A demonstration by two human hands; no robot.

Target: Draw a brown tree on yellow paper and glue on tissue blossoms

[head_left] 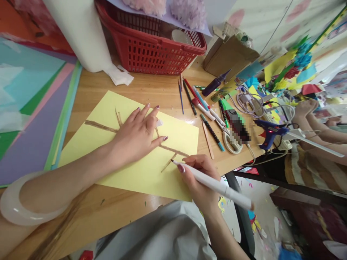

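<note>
Left hand [137, 133]: palm down, fingers spread flat, wrist toward eight o'clock. Rectangular yellow paper sheet [138, 175]: beneath it, on the pale wooden table [89, 88]. Brown drawn line [101, 126], branching: visible from under this hand at nine and four o'clock. Right hand [202, 177]: curled, gripping slim white marker [219, 187], dark tip toward ten o'clock, over the sheet.

red basket [159, 56] | cardboard box [229, 57] beside it | dark nozzle bottle [213, 86], probably purple | blue glue gun [270, 134]
</note>
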